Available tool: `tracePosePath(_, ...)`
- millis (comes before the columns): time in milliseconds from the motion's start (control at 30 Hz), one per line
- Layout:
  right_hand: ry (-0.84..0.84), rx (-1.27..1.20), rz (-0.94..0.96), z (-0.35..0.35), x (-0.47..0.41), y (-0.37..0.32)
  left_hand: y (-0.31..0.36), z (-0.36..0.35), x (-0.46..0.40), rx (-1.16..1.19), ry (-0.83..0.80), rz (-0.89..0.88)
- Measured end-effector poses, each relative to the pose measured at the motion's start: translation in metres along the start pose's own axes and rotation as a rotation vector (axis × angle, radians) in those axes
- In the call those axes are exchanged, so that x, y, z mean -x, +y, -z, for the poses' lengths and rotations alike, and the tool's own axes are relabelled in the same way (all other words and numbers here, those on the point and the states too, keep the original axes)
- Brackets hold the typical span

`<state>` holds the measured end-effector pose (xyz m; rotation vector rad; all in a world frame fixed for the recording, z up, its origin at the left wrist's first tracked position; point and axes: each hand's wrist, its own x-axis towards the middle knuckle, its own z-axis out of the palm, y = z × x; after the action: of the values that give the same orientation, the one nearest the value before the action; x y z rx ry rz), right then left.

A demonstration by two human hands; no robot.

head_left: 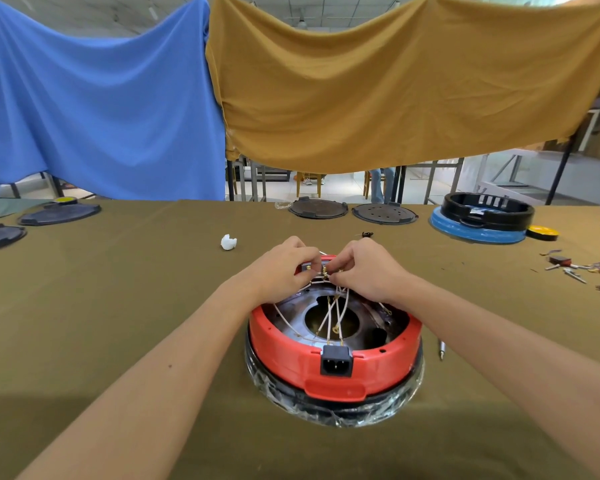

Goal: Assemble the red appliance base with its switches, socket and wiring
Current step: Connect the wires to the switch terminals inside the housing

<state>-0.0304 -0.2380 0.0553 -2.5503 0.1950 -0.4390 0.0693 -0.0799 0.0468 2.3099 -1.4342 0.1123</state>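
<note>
The red appliance base (291, 355) lies upside down on the olive table, open side up, with a metal plate inside. A black power socket (336, 362) sits in its near wall. Several white wires (331, 315) with brass terminals run from the socket area up to the far rim. At that far rim my left hand (284, 268) pinches a small switch part (307, 268). My right hand (364, 271) pinches a brass wire terminal (326, 270) right beside it. Both hands' fingertips nearly touch.
A screwdriver (441, 348) lies right of the base. Loose switches and wires (582, 266) are scattered far right. A white clip (228, 242) and a small black part (367, 234) lie beyond my hands. Black lids (317, 208) and a blue-black base (482, 220) line the far edge.
</note>
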Motion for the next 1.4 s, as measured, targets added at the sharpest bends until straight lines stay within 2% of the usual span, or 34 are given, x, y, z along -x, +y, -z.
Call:
tracePosePath(767, 0.063, 0.069, 0.025, -0.005, 0.0, 0.0, 0.0, 0.0, -0.001, -0.009, 0.0, 0.018)
tracePosePath(1067, 0.107, 0.176, 0.047, -0.007, 0.001, -0.001, 0.004, 0.004, -0.014, -0.094, -0.066, 0.109)
tracePosePath(1400, 0.125, 0.104, 0.061, -0.009, 0.001, 0.001, 0.0, -0.008, -0.019, -0.071, -0.04, 0.147)
